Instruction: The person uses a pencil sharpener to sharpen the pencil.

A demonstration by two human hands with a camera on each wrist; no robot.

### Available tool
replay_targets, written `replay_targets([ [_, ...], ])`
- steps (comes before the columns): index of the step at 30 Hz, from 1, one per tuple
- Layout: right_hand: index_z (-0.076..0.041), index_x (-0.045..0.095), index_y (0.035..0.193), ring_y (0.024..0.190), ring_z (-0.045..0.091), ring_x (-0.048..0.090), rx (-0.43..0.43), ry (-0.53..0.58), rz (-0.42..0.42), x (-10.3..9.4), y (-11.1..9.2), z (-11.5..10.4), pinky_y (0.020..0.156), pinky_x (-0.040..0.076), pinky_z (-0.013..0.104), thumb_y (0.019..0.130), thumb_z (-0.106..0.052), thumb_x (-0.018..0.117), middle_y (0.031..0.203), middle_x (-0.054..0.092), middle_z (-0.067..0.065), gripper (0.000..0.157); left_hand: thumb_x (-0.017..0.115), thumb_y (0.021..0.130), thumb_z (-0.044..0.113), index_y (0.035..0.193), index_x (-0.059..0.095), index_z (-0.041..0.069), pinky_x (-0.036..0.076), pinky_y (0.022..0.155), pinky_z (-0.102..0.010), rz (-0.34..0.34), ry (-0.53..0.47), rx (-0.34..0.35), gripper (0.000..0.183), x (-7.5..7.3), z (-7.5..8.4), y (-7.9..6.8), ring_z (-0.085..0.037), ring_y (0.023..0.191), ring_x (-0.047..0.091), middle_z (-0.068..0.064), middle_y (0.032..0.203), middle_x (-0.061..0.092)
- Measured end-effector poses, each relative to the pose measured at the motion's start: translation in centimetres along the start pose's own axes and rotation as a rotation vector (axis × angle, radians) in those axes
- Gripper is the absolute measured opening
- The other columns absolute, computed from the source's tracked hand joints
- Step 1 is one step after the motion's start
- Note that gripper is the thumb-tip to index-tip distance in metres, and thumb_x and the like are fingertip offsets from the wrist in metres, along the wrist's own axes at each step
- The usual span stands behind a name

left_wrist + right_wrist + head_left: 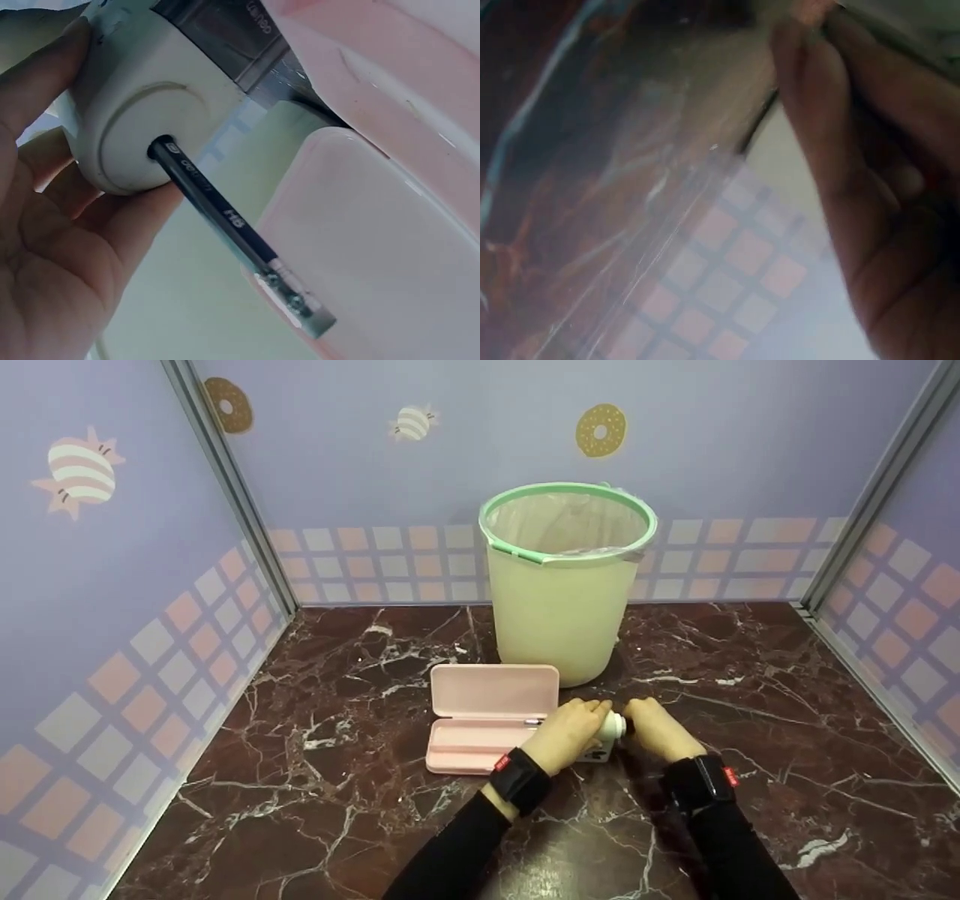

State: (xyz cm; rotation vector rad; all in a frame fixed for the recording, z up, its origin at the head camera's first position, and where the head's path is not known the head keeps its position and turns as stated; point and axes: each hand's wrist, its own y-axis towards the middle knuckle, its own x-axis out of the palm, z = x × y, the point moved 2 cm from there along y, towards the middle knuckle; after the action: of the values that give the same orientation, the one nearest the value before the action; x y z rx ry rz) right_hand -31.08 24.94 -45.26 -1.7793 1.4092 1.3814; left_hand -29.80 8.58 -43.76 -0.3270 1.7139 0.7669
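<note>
My left hand (pixel 574 733) grips a white pencil sharpener (pixel 191 112) with a dark see-through drawer (pixel 232 37). A dark pencil (pixel 217 206) marked HB sticks out of the sharpener's round front, its end over the pink pencil case. At the sharpener's other side, my right hand (pixel 660 729) has thumb and fingers pinched together on the crank handle, mostly hidden by the fingers. The right wrist view is blurred and dim around the right hand (pixel 862 150). The open pink pencil case (pixel 495 690) lies just left of the sharpener, lid raised toward the back.
A pale green bin (pixel 562 615) with a green rim and a clear liner stands behind the case and hands. Patterned panels (pixel 375 480) enclose the back and both sides of the dark red marbled table (pixel 315 810).
</note>
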Motion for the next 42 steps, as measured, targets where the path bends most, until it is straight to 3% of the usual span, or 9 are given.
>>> replay_targets([
  [4, -0.004, 0.067, 0.066, 0.054, 0.011, 0.051, 0.028, 0.084, -0.152, -0.4, -0.6, -0.1, 0.052, 0.046, 0.029, 0.056, 0.004, 0.079, 0.063, 0.066, 0.002, 0.017, 0.078, 0.082, 0.023, 0.121, 0.063, 0.007, 0.054, 0.085, -0.026, -0.001, -0.017, -0.033, 0.045, 0.0, 0.1, -0.2, -0.018, 0.094, 0.068, -0.002, 0.110, 0.071],
  [8, -0.003, 0.069, 0.071, 0.052, 0.008, 0.057, 0.031, 0.174, -0.291, -0.9, -1.0, -0.2, 0.050, 0.049, 0.025, 0.060, 0.002, 0.082, 0.064, 0.068, 0.002, 0.017, 0.080, 0.079, 0.021, 0.114, 0.064, 0.007, 0.056, 0.080, -0.028, 0.009, -0.057, -0.057, 0.041, -0.1, 0.2, -0.2, -0.019, 0.089, 0.069, -0.002, 0.103, 0.072],
  [14, -0.005, 0.070, 0.067, 0.050, 0.003, 0.053, -0.047, 0.206, -0.356, -1.9, -1.4, -0.6, 0.048, 0.047, 0.021, 0.061, -0.001, 0.081, 0.062, 0.068, 0.000, 0.013, 0.080, 0.078, 0.020, 0.111, 0.065, 0.008, 0.056, 0.078, -0.029, 0.010, -0.081, -0.088, 0.038, -0.4, 0.3, 0.0, -0.020, 0.087, 0.069, -0.003, 0.100, 0.072],
  [24, -0.007, 0.070, 0.067, 0.052, 0.000, 0.048, -0.114, 0.178, -0.353, -3.3, -2.1, -1.1, 0.051, 0.043, 0.018, 0.061, 0.000, 0.079, 0.061, 0.066, -0.003, 0.013, 0.082, 0.074, 0.023, 0.108, 0.066, 0.011, 0.055, 0.075, -0.024, 0.004, -0.001, -0.117, 0.039, -0.5, 1.4, 0.4, -0.017, 0.084, 0.068, 0.000, 0.098, 0.072],
  [29, -0.004, 0.071, 0.071, 0.054, 0.005, 0.060, -0.114, 0.273, -0.339, -4.6, -2.5, -1.4, 0.052, 0.053, 0.023, 0.070, 0.004, 0.075, 0.066, 0.071, 0.003, 0.009, 0.077, 0.079, 0.020, 0.106, 0.068, 0.013, 0.054, 0.070, -0.023, 0.026, 0.065, -0.108, 0.030, -0.2, 1.5, 0.5, -0.015, 0.080, 0.067, 0.002, 0.095, 0.072],
  [32, -0.001, 0.072, 0.075, 0.054, 0.009, 0.064, -0.092, 0.320, -0.281, -5.4, -2.5, -1.6, 0.053, 0.056, 0.027, 0.075, 0.005, 0.073, 0.069, 0.072, 0.009, 0.006, 0.071, 0.083, 0.015, 0.108, 0.069, 0.013, 0.055, 0.067, -0.023, 0.047, 0.098, -0.094, 0.025, -0.1, 1.5, 0.5, -0.014, 0.078, 0.067, 0.003, 0.095, 0.072],
  [42, -0.005, 0.073, 0.072, 0.058, 0.003, 0.060, -0.099, 0.203, -0.039, -6.0, -1.9, -2.3, 0.056, 0.051, 0.021, 0.072, 0.004, 0.078, 0.069, 0.072, 0.003, 0.011, 0.068, 0.085, 0.011, 0.108, 0.067, 0.011, 0.056, 0.068, -0.023, 0.040, 0.064, -0.062, 0.023, -0.1, 0.7, 0.4, -0.015, 0.078, 0.068, 0.001, 0.094, 0.071],
])
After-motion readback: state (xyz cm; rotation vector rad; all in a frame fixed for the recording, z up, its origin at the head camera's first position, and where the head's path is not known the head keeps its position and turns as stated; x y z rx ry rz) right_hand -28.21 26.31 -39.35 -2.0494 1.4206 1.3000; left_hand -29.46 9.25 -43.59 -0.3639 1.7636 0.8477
